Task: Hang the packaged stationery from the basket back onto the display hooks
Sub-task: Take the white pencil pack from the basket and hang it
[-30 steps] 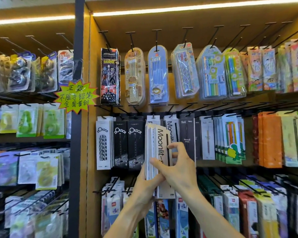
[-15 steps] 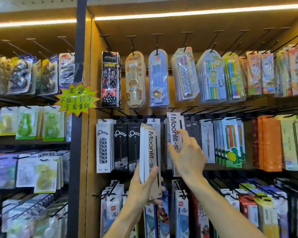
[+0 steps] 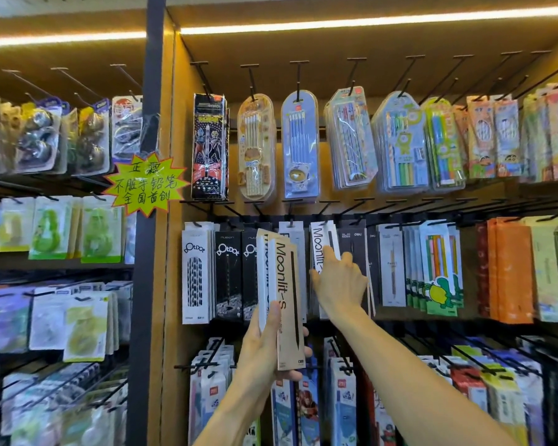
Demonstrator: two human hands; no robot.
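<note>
1. The left hand (image 3: pixel 264 342) grips a stack of slim beige and white "Moonlit" pencil packs (image 3: pixel 282 297), fingers clamped on its lower end.
2. The right hand (image 3: pixel 339 281) pinches one white "Moonlit" pack (image 3: pixel 319 246) at the black hook (image 3: pixel 327 207) in the middle row of the display.
3. Hanging is under way; next, I think, the pack's hole must slide fully on.

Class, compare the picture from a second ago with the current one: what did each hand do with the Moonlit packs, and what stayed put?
The right hand took one white Moonlit pencil pack off the stack and carried it up and right to the middle-row hooks, where it holds it now. The left hand still grips the remaining stack of white and beige Moonlit packs. The hanging display goods stayed put.
</note>
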